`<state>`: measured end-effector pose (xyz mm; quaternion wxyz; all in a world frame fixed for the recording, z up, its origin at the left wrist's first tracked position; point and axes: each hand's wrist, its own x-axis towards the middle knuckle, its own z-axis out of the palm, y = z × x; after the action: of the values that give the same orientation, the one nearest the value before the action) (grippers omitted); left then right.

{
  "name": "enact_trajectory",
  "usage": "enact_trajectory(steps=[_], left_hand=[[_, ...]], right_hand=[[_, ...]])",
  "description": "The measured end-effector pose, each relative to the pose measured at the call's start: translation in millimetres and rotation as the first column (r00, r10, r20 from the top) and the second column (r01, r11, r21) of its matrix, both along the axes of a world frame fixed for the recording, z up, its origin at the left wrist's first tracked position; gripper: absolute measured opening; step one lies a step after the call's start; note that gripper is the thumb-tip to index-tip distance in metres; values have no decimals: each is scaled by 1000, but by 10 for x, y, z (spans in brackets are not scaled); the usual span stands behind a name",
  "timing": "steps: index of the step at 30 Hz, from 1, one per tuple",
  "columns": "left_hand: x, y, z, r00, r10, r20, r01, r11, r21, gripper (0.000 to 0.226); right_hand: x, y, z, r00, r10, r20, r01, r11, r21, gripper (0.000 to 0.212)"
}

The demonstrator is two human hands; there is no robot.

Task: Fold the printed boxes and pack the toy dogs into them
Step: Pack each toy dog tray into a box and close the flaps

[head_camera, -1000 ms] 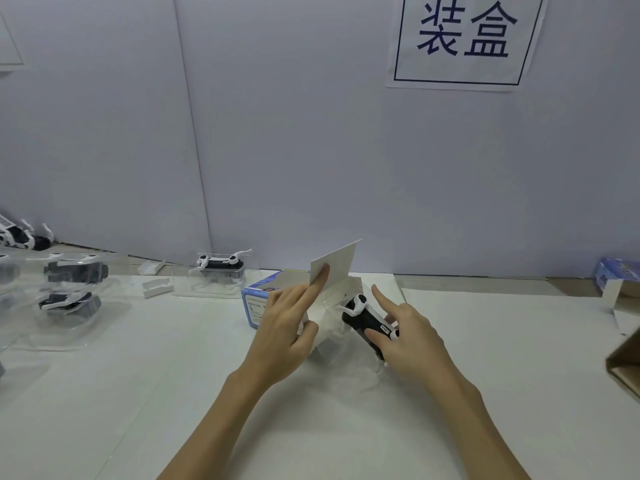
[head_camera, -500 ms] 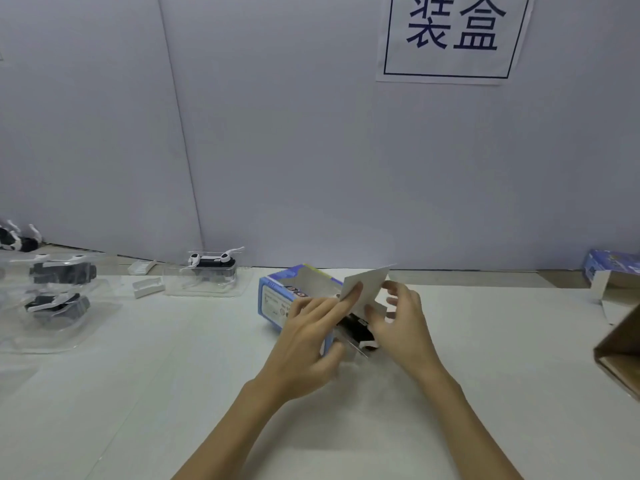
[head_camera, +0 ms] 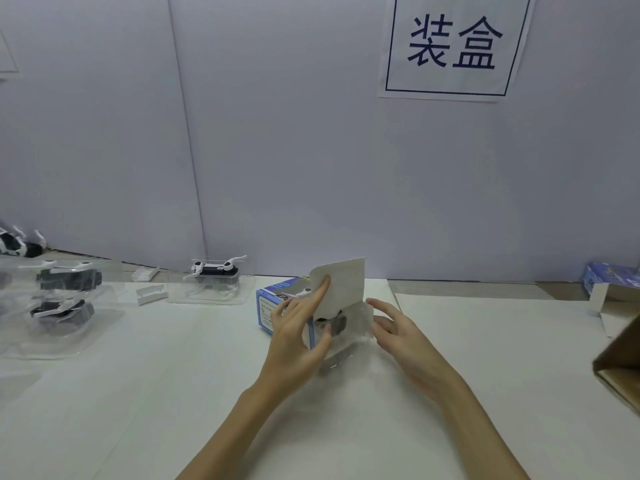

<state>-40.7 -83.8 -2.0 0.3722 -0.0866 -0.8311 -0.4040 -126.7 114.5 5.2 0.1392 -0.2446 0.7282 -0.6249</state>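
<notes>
Toy dog (head_camera: 335,322) in its clear tray sits half inside the blue box (head_camera: 277,303) on the tabletop (head_camera: 173,358); my left hand (head_camera: 298,336) holds the flap up, my right hand (head_camera: 398,327) is open, so I should push slowly and straight.

Center frame: left hand (head_camera: 294,337) holds the blue printed box (head_camera: 273,303), index finger up against its raised white flap (head_camera: 343,285). Right hand (head_camera: 398,327), fingers relaxed, touches the clear tray (head_camera: 363,317) with the toy dog (head_camera: 336,322) at the box mouth. More trayed dogs (head_camera: 214,271) mid-left.
</notes>
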Motion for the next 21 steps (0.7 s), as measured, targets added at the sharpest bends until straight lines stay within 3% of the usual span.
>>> enact_trajectory(steps=[3,6,10,13,16,18,21], left_hand=[[9,3,40,1000,-30,3,30,998,52,67],[12,35,67,996,-88,-20,89,995,49,67],[11,92,103,992,-93,-88,99,993,68,64],[35,36,133,981,-184,-61,190,974,123,67],[45,-60,172,969,-244,-48,244,970,-13,102],[18,-50,192,963,-240,-127,232,970,-70,107],[3,-1,235,964,-204,-173,230,962,150,90]], right_hand=[[47,-137,-19,964,-164,-209,165,986,-13,22],[72,-219,-45,908,-352,-227,325,934,-146,4],[119,-287,-46,832,-510,-220,470,857,-210,18],[136,-277,22,802,-556,-216,500,824,-266,14],[136,-185,105,756,-627,-187,543,761,-355,9],[154,-134,163,746,-646,-159,537,726,-429,7],[213,-122,255,777,-619,-114,494,711,-500,8]])
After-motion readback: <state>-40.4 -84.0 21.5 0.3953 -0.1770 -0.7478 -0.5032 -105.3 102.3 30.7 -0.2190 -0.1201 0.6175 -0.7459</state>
